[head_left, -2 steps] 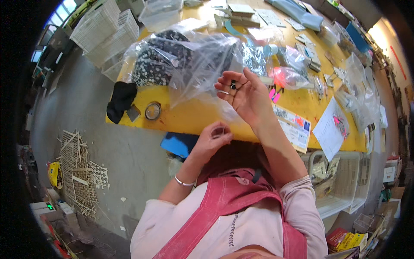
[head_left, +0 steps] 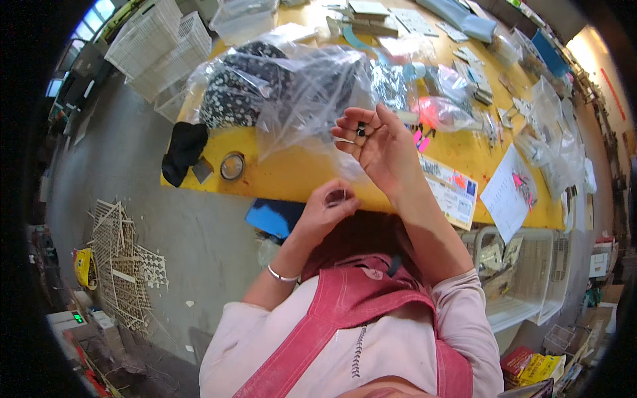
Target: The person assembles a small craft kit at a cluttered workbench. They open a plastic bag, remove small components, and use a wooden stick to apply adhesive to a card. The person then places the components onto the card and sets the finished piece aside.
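Note:
My right hand [head_left: 381, 146] is raised over the yellow table [head_left: 298, 174], palm up with its fingers loosely curled. Small black pieces [head_left: 361, 129] rest on those fingers; their kind is too small to make out. Lower and to the left, at the table's front edge, my left hand [head_left: 326, 211] is closed with thumb and fingertips near each other. A pale, see-through edge shows at its fingers, but I cannot make out what it is. Just beyond both hands lies a clear plastic bag [head_left: 292, 119], beside black cloth with white spots [head_left: 229, 96].
A roll of tape [head_left: 232, 166] and a black cloth [head_left: 184, 152] lie at the table's left corner. Printed papers [head_left: 507, 196], pink pieces [head_left: 421, 140] and plastic bags [head_left: 451, 114] cover the right side. White crates [head_left: 149, 40] stand at left; a clear bin [head_left: 517, 298] sits below right.
The fingers of my left hand have lifted very slightly. My right hand keeps the small black pieces in nearly the same place.

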`<action>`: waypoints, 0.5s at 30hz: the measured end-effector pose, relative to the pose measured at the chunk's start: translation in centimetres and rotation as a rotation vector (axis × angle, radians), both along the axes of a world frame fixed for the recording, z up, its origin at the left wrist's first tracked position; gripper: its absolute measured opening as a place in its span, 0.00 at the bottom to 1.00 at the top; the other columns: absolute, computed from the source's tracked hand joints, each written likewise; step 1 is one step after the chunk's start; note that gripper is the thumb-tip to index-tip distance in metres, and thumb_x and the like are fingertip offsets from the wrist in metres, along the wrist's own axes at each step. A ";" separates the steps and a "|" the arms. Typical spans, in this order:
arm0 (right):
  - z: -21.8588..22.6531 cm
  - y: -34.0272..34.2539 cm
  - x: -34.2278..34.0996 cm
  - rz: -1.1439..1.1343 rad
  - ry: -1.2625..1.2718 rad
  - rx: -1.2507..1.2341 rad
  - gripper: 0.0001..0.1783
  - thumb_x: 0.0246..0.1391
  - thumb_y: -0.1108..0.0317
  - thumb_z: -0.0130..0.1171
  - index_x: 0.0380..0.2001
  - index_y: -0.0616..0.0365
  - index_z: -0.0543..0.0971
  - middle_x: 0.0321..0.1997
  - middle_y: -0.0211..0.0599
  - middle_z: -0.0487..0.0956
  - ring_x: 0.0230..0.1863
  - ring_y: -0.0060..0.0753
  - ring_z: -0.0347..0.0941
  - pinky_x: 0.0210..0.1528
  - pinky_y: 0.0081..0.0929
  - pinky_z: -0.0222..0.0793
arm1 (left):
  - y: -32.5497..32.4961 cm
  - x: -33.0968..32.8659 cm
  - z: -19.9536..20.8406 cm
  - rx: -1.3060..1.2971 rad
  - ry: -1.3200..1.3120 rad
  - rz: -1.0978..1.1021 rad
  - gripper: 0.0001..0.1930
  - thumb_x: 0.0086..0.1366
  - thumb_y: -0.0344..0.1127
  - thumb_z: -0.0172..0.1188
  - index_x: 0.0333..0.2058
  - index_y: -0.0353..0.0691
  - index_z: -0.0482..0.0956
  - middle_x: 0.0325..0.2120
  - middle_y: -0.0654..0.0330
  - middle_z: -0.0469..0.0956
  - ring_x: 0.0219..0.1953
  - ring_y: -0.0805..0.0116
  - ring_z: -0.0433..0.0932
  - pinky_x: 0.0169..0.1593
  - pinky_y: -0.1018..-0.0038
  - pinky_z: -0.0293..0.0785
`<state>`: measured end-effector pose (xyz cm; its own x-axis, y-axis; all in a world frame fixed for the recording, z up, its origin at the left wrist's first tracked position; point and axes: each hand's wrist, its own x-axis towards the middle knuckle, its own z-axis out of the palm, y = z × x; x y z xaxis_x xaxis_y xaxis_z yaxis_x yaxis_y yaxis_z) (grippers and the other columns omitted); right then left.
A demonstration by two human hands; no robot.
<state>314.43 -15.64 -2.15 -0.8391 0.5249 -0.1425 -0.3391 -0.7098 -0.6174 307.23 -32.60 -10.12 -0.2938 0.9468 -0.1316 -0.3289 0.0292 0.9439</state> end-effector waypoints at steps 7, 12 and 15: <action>-0.2 -6.3 7.1 -0.353 -0.137 0.277 0.27 0.76 0.50 0.45 0.56 0.66 0.76 0.53 0.43 0.81 0.55 0.41 0.79 0.59 0.37 0.72 | 4.1 5.1 -0.7 0.177 -0.004 0.031 0.09 0.66 0.25 0.66 0.43 0.39 0.77 0.38 0.69 0.77 0.41 0.81 0.74 0.46 0.79 0.72; -1.3 -7.1 10.4 -0.492 -0.127 0.421 0.27 0.78 0.50 0.43 0.57 0.66 0.75 0.51 0.39 0.79 0.54 0.30 0.76 0.61 0.30 0.68 | 5.8 8.0 -1.7 0.211 0.117 -0.095 0.15 0.67 0.25 0.65 0.51 0.34 0.74 0.48 0.63 0.77 0.51 0.74 0.75 0.56 0.73 0.73; -1.7 -7.0 12.0 -0.580 -0.153 0.536 0.28 0.79 0.49 0.41 0.56 0.66 0.75 0.52 0.40 0.79 0.54 0.31 0.75 0.62 0.30 0.67 | 6.4 9.3 -0.9 0.175 0.164 -0.131 0.16 0.68 0.25 0.63 0.52 0.34 0.73 0.49 0.62 0.77 0.51 0.74 0.75 0.57 0.72 0.73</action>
<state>326.38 -22.61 -3.83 -0.4033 0.9007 0.1614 -0.4471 -0.0401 -0.8936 316.54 -26.21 -11.01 -0.1707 0.9823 0.0769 -0.1758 -0.1071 0.9786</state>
